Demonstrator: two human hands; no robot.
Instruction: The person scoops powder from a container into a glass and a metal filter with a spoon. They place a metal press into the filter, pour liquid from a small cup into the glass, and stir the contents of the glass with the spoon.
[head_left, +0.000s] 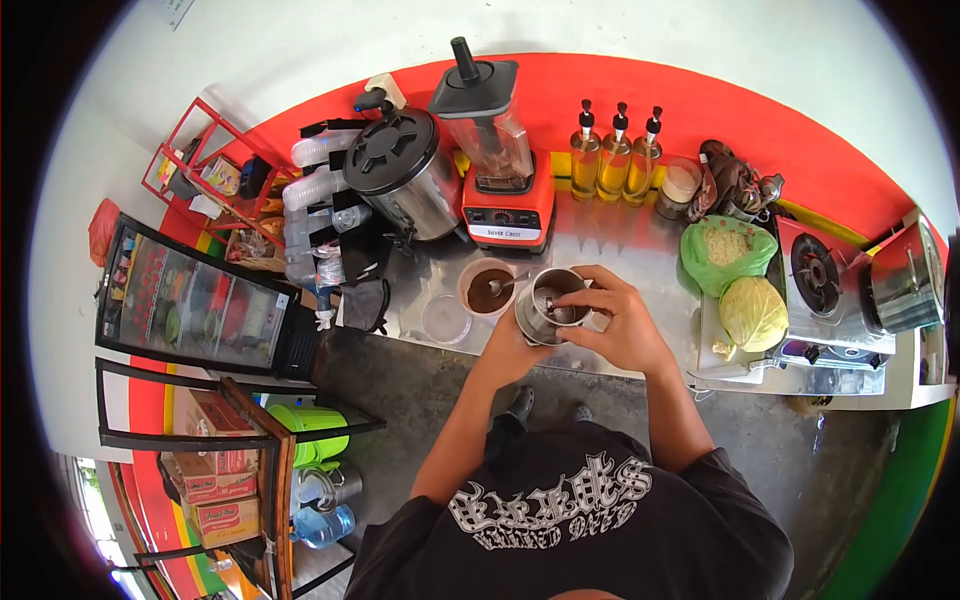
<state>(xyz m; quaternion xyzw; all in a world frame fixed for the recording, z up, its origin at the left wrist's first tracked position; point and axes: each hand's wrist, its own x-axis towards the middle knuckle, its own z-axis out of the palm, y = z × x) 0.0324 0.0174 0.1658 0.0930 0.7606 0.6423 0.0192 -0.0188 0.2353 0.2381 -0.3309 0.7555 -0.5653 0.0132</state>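
A silvery metal cup [533, 318], resembling a coffee drip filter with a flared rim, is held tilted over the counter's front edge. My left hand [508, 354] wraps around its lower left side, with its fingers partly hidden. My right hand [622, 312] grips it from the right; the fingers bend over the rim into the opening and the thumb rests lower down. A small part shows inside, too small to name. Just behind the cup stands an uncovered plastic tub [466, 296] of brown powder, with a spoon [503, 284] in it. A clear round lid [447, 319] lies left of the tub.
A red blender [508, 215] and a steel urn [398, 175] stand behind. Several oil bottles [614, 168] line the red wall. To the right are a green bag [712, 262], a cabbage [754, 314] and a stove [818, 272]. A drinks fridge [195, 300] is on the left.
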